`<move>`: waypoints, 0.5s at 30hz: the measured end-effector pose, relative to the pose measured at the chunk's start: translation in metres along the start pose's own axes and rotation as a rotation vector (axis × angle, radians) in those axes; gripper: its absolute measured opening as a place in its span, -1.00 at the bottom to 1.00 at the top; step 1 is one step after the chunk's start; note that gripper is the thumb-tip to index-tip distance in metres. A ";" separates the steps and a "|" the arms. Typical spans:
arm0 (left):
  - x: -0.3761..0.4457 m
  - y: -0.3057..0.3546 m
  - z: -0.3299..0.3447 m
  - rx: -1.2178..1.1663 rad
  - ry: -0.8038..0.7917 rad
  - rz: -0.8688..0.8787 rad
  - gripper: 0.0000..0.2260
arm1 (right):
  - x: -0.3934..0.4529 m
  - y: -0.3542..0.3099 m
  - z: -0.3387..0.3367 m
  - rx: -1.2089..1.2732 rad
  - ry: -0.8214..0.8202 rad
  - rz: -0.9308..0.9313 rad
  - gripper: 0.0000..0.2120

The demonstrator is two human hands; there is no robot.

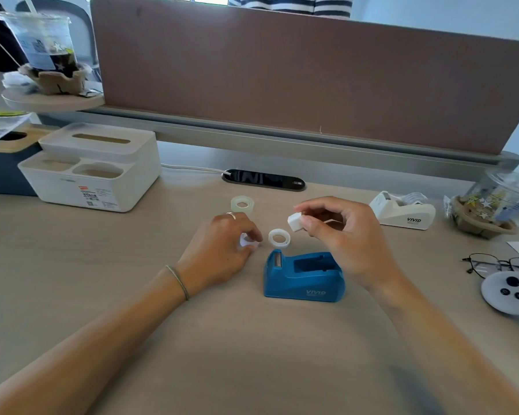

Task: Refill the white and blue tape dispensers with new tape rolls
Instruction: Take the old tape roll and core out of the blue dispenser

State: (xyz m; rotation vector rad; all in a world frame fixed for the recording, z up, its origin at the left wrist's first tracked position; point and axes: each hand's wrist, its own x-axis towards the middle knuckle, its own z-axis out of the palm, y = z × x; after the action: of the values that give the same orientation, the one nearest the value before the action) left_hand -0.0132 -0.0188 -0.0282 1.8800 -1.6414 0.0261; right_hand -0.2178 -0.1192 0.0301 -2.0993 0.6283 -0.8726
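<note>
The blue tape dispenser (pixel 303 277) stands in the middle of the desk with its roll bay empty. Just behind it lies a small white ring (pixel 279 237), apparently a used tape core. A clear tape roll (pixel 242 203) lies flat farther back. My left hand (pixel 222 247) rests on the desk and pinches a small white piece (pixel 246 241) beside the ring. My right hand (pixel 339 235) hovers above the dispenser, pinching a white plastic spindle piece (pixel 295 221). The white tape dispenser (pixel 402 209) stands at the right with a clear roll in it.
A white tissue-box organiser (pixel 93 169) sits at the left, a black cable port (pixel 264 179) behind the tape roll. Glasses (pixel 498 265) and a white controller (pixel 510 290) lie at the right edge, a plastic cup (pixel 498 202) beyond them. A brown partition (pixel 282 79) closes the back.
</note>
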 end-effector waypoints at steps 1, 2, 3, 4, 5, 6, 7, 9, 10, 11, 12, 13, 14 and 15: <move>0.000 0.000 0.000 -0.003 0.000 0.012 -0.91 | 0.001 0.002 0.000 0.003 -0.003 0.006 -0.79; 0.001 0.000 -0.001 -0.009 0.007 0.023 -0.92 | 0.001 0.003 0.000 0.004 -0.005 0.010 -0.79; 0.003 -0.002 -0.001 -0.015 0.020 0.027 -0.92 | 0.002 0.005 -0.001 0.004 -0.005 0.014 -0.79; 0.006 -0.003 -0.001 -0.024 0.040 0.018 -0.92 | 0.003 0.006 -0.002 0.004 -0.005 0.020 -0.80; 0.010 -0.005 -0.001 -0.035 0.066 -0.009 -0.90 | 0.004 0.007 -0.004 0.004 -0.005 0.026 -0.81; 0.015 -0.009 -0.001 -0.041 0.094 -0.047 -0.88 | 0.004 0.007 -0.005 0.005 -0.002 0.033 -0.82; 0.020 -0.013 -0.001 -0.036 0.115 -0.092 -0.86 | 0.005 0.008 -0.007 0.007 0.003 0.040 -0.83; 0.033 -0.023 0.002 0.018 0.098 -0.184 -0.80 | 0.005 0.009 -0.008 0.008 0.005 0.054 -0.83; 0.039 -0.027 0.004 0.059 0.064 -0.219 -0.77 | 0.005 0.009 -0.009 0.006 0.003 0.059 -0.83; 0.044 -0.029 0.007 0.101 0.027 -0.249 -0.76 | 0.006 0.010 -0.009 0.001 0.002 0.062 -0.83; 0.049 -0.030 0.009 0.138 -0.006 -0.276 -0.74 | 0.006 0.010 -0.009 -0.007 0.002 0.063 -0.83; 0.052 -0.030 0.011 0.167 -0.029 -0.296 -0.73 | 0.006 0.010 -0.010 -0.014 0.002 0.063 -0.84; 0.055 -0.029 0.013 0.189 -0.036 -0.305 -0.73 | 0.006 0.009 -0.010 -0.020 0.003 0.062 -0.84; 0.058 -0.029 0.015 0.204 -0.029 -0.308 -0.73 | 0.006 0.009 -0.011 -0.023 0.003 0.062 -0.85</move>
State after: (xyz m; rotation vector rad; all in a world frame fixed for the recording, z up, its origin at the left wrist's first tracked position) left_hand 0.0197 -0.0760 -0.0289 2.2811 -1.3938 0.0391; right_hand -0.2232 -0.1334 0.0300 -2.0874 0.7045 -0.8377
